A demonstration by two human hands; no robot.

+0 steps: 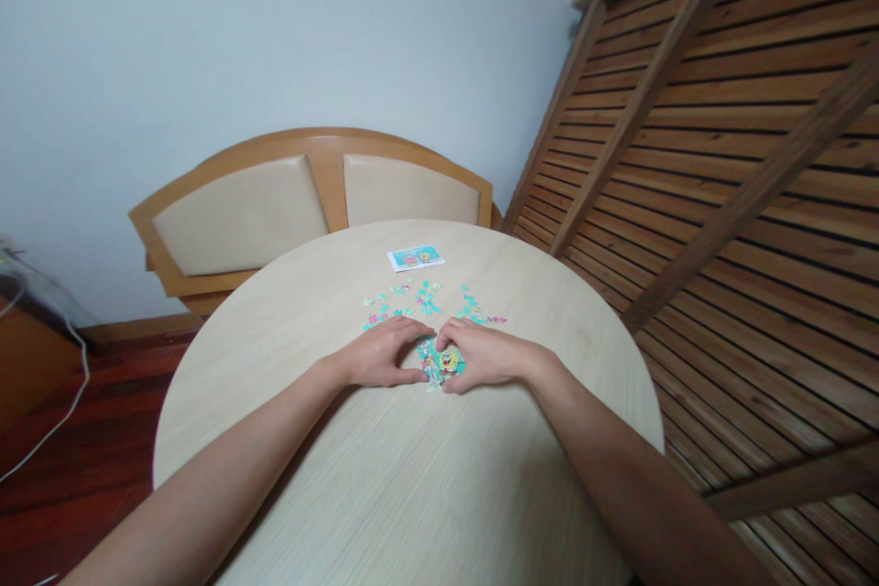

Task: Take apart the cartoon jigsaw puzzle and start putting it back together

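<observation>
A partly joined jigsaw puzzle (450,363) lies flat on the round table, showing a yellow cartoon character on a turquoise ground. My left hand (377,352) curves around its left side, thumb at the lower left edge and fingertips at the top edge. From the right, my right hand (487,353) cups the puzzle, its thumb at the bottom and its bent fingers at the top. The two hands' fingertips almost meet above it. Part of the puzzle's right side is hidden under my right hand.
Loose turquoise and pink puzzle pieces (427,298) are scattered just beyond my hands. Farther back lies a picture card (416,257) on the pale round table (330,476). A padded headboard (240,215) stands behind the table, and a slatted wooden panel (687,192) leans at the right.
</observation>
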